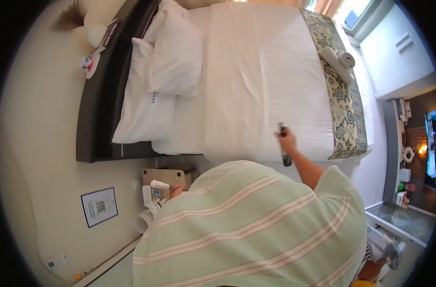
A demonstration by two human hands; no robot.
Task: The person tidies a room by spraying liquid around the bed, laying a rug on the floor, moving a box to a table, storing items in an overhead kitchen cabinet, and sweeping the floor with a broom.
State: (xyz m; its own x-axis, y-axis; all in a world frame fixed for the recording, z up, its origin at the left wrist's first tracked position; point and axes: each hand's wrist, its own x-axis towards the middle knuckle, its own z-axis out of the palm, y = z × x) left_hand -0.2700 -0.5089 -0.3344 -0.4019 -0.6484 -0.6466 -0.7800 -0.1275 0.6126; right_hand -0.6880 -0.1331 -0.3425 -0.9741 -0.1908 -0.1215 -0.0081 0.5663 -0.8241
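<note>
In the head view, the right hand (287, 139) is above the near edge of the bed (294, 86), right of the middle. Its fingers are closed around a dark tool (287, 159). The tool's long axis runs near to far, with its narrower end pointing far and slightly left and its thicker black end pointing near, toward the striped shirt (256, 215). The tool is blurred, so its exact kind cannot be told.

The left hand (177, 190) is at the left, just beside the shirt, closed in a narrow grip on a white-tipped stick (160, 185). The stick's long axis runs left to right, and its white end points left and slightly far. It appears in front of the small table (167, 176); whether it touches the table cannot be told.

Pillows (175, 57) lie at the left end of the bed, beside the dark headboard (100, 110). A patterned runner (345, 112) crosses the right end, with a rolled towel (346, 60) on its far part. A framed sign (99, 206) is on the wall at the near left.
</note>
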